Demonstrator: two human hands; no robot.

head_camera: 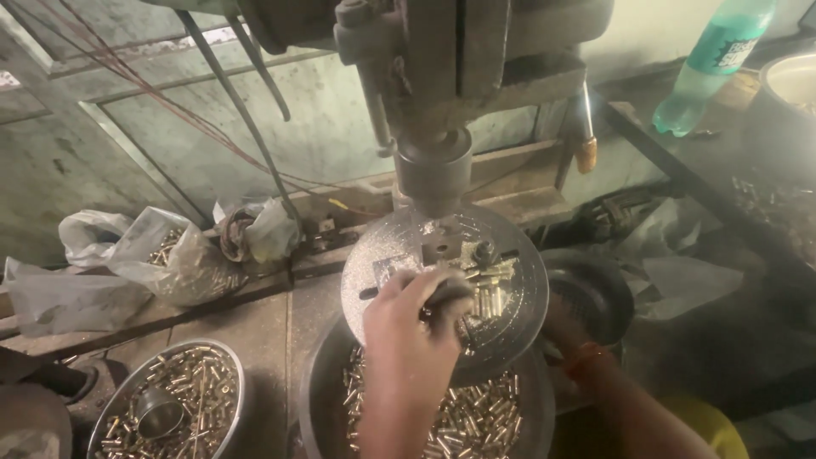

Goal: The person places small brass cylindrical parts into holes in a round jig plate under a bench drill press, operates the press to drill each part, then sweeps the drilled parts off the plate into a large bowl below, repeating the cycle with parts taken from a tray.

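We see left hand curled on round grey metal drill-press table, fingers among small brass cylindrical parts; what it grips, we cannot tell. Right hand mostly hidden under table edge. Steel basin of brass pieces below.

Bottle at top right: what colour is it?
Translucent green bottle, darker teal label band; head view, on the bench.

Right hand hidden behind drill table (mostly).
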